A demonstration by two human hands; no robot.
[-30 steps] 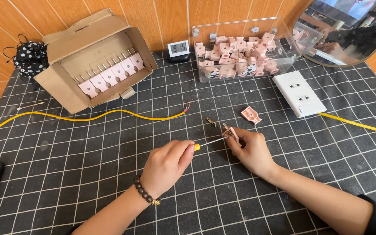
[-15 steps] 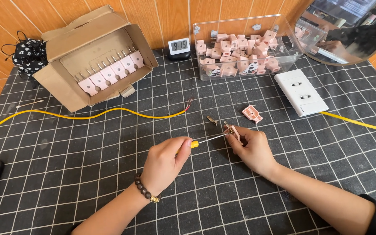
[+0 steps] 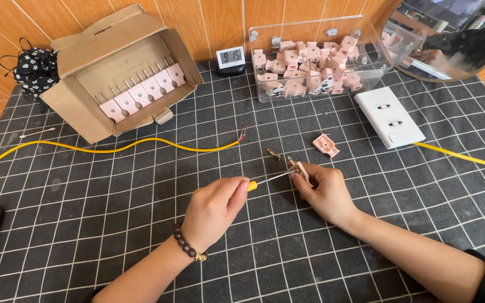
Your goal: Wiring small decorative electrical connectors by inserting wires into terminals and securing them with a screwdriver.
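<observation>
Mat (image 3: 141, 224): black with a white grid, covers the whole table
Box (image 3: 120, 73): cardboard, open, far left; a row of pink plugs (image 3: 141, 92) stands inside, prongs up
Bin (image 3: 315, 53): clear plastic, far centre, heaped with pink plug parts
Cable (image 3: 113, 148): yellow, runs from the left edge to a bared end near the middle of the mat, well apart from both hands
Socket (image 3: 389, 116): white plate, far right, with a second yellow lead running off to the right
Clock (image 3: 230, 58): small digital one between box and bin
Left hand (image 3: 211, 210): fingers closed round a screwdriver (image 3: 265, 180) by its yellow handle
Right hand (image 3: 325, 191): fingers closed on a pink plug half (image 3: 300, 169), pinched at the fingertips with a brass prong showing at its top
Key relation: the screwdriver's long axis runs left to right, rising slightly, and its tip meets the plug half; the plug half lies right of the left hand, and the right hand is the nearer one
Cover (image 3: 325, 145): loose pink piece, just beyond the right hand
Prong (image 3: 273, 153): loose brass one, lying near the plug half
</observation>
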